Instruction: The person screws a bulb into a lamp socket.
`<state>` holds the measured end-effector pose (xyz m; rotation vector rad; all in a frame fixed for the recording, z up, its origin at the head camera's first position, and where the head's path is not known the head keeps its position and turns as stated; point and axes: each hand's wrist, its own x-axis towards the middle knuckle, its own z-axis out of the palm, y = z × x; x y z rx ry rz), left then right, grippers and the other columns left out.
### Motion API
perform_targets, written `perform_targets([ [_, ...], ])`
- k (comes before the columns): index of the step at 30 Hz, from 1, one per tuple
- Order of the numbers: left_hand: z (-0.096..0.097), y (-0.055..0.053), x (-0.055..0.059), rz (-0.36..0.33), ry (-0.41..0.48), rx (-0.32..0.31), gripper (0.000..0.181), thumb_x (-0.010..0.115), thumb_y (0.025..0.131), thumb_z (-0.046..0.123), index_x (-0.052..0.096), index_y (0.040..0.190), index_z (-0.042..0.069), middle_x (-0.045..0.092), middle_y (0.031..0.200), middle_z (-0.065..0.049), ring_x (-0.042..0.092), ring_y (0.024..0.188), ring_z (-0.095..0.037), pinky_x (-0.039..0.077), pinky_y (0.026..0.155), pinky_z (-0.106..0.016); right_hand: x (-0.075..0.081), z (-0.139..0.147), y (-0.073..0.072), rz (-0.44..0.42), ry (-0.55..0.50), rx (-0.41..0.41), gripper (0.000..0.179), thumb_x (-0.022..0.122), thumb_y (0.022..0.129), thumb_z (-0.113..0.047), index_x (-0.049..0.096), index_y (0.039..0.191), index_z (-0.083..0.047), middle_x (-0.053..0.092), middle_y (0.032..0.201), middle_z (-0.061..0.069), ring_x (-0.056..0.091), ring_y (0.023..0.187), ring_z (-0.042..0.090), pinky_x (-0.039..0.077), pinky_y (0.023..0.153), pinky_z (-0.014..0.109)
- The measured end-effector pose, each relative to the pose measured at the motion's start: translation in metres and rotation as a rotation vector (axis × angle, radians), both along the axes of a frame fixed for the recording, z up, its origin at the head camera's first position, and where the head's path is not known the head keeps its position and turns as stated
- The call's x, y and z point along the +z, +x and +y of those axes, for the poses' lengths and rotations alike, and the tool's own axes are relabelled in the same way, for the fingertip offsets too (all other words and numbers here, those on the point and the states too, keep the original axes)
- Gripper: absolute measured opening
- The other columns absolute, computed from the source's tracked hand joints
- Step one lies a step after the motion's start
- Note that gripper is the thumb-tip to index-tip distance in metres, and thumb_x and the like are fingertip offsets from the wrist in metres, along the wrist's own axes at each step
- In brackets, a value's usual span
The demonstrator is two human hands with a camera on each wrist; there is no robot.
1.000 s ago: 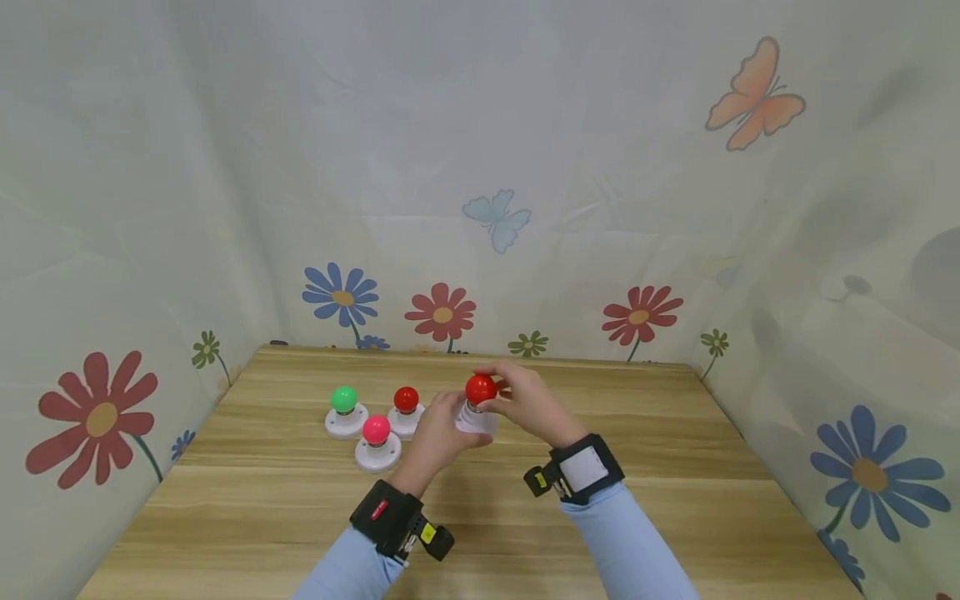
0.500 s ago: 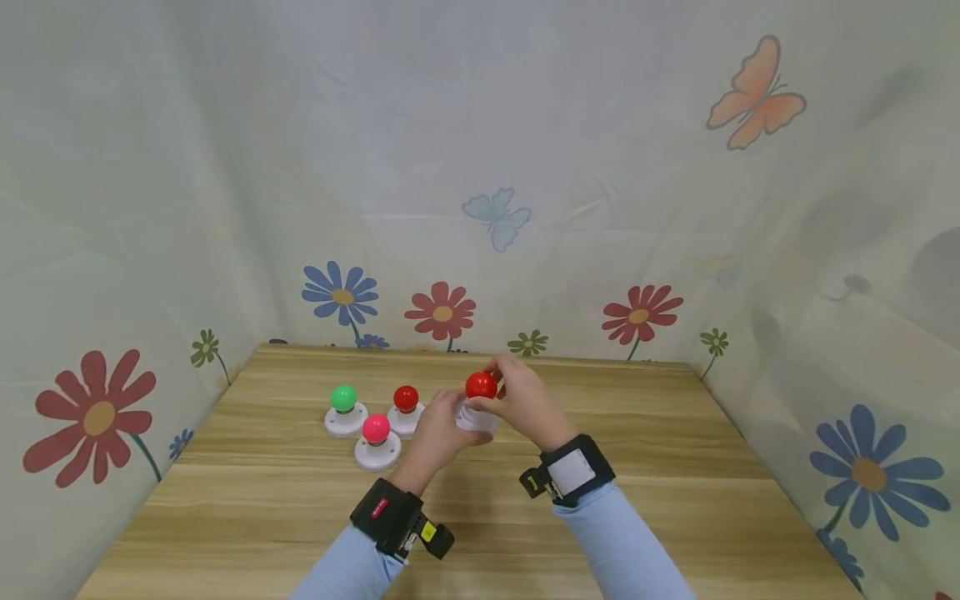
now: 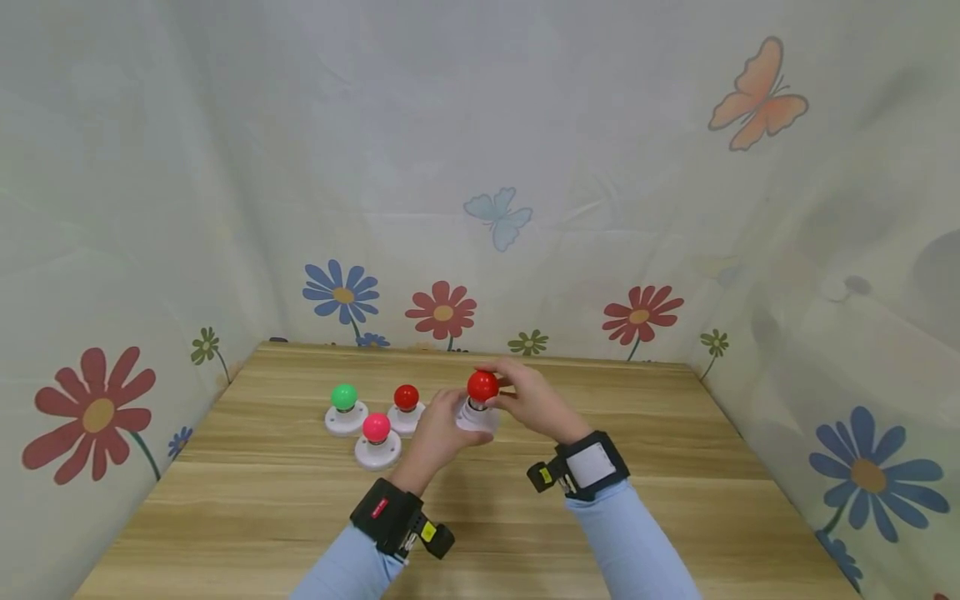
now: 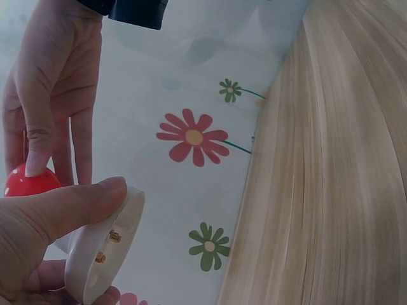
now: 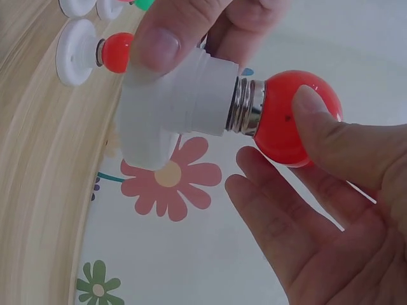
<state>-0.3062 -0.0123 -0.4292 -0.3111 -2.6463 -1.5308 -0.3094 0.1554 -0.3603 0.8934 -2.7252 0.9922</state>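
My left hand (image 3: 438,429) grips a white lamp socket (image 5: 191,95) by its round base, thumb across one face, and holds it above the table. A red light bulb (image 5: 283,108) stands in the socket's mouth, with several turns of its silver screw thread showing outside. My right hand (image 3: 531,402) holds this bulb from the right, thumb on the glass and fingers round the far side. In the left wrist view, the underside of the socket base (image 4: 105,254) shows two brass-coloured fittings, while the bulb's lower part is hidden behind my left hand.
Left of my hands, three white sockets with bulbs stand on the wooden table (image 3: 600,533): a green bulb (image 3: 344,397), a red bulb (image 3: 407,397) and a pink-red bulb (image 3: 377,427). A flower-printed curtain (image 3: 570,275) encloses the table's back and sides.
My right hand turned inward round the bulb half a second ago, then swung back out to the right. More of the bulb's metal neck shows now. The left hand has stayed in place.
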Motion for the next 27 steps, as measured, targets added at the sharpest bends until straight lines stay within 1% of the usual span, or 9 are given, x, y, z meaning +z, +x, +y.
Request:
perform_targets([
  [5,-0.0013,0.0002,-0.0004,0.001,-0.002,-0.003,0.072,0.086,0.071,0.025,0.054,0.133,0.006,0.055,0.129,-0.013,0.053,0.115,-0.031,0.048,0.097,-0.053,-0.0021,0.0002,-0.0011,-0.027,0.001,0.009,0.054,0.071,0.085,-0.003,0.054,0.136,-0.011,0.059,0.131,0.011,0.060,0.115,0.031,0.052,0.094,0.045],
  [13,-0.0027,-0.0013,-0.0029,0.020,-0.008,-0.009,0.070,0.086,0.072,0.025,0.056,0.132,0.006,0.055,0.129,-0.013,0.053,0.114,-0.031,0.049,0.095,-0.052,-0.0034,-0.0012,-0.0012,-0.014,-0.008,0.020,0.054,0.071,0.085,-0.004,0.053,0.136,-0.009,0.059,0.131,0.014,0.061,0.113,0.033,0.053,0.092,0.046],
  [18,-0.0022,-0.0012,-0.0039,0.019,-0.002,-0.008,0.069,0.086,0.071,0.024,0.056,0.131,0.007,0.055,0.129,-0.012,0.054,0.114,-0.032,0.050,0.094,-0.052,-0.0023,-0.0046,0.0006,-0.002,0.001,-0.027,0.053,0.075,0.082,-0.010,0.057,0.132,-0.006,0.062,0.126,0.013,0.063,0.107,0.030,0.055,0.089,0.041],
  [23,-0.0009,-0.0011,-0.0048,0.006,-0.007,-0.003,0.070,0.086,0.071,0.024,0.056,0.132,0.008,0.055,0.128,-0.012,0.054,0.113,-0.032,0.051,0.093,-0.052,-0.0061,-0.0080,-0.0002,0.020,0.001,-0.116,0.052,0.081,0.078,-0.019,0.060,0.123,-0.004,0.066,0.116,0.010,0.064,0.098,0.026,0.057,0.084,0.036],
  [25,-0.0007,-0.0006,-0.0047,0.003,-0.005,-0.002,0.069,0.086,0.071,0.024,0.056,0.131,0.009,0.055,0.127,-0.012,0.054,0.113,-0.032,0.051,0.093,-0.052,-0.0071,-0.0082,-0.0009,0.024,0.008,-0.131,0.054,0.082,0.077,-0.021,0.059,0.123,-0.005,0.065,0.115,0.010,0.063,0.099,0.026,0.057,0.084,0.036],
  [27,-0.0012,0.0002,-0.0041,0.009,-0.004,-0.006,0.069,0.086,0.071,0.023,0.056,0.132,0.008,0.056,0.127,-0.012,0.054,0.113,-0.032,0.051,0.092,-0.052,-0.0074,-0.0070,-0.0013,0.023,0.011,-0.111,0.058,0.081,0.078,-0.022,0.055,0.128,-0.007,0.062,0.120,0.011,0.062,0.105,0.027,0.055,0.088,0.040],
])
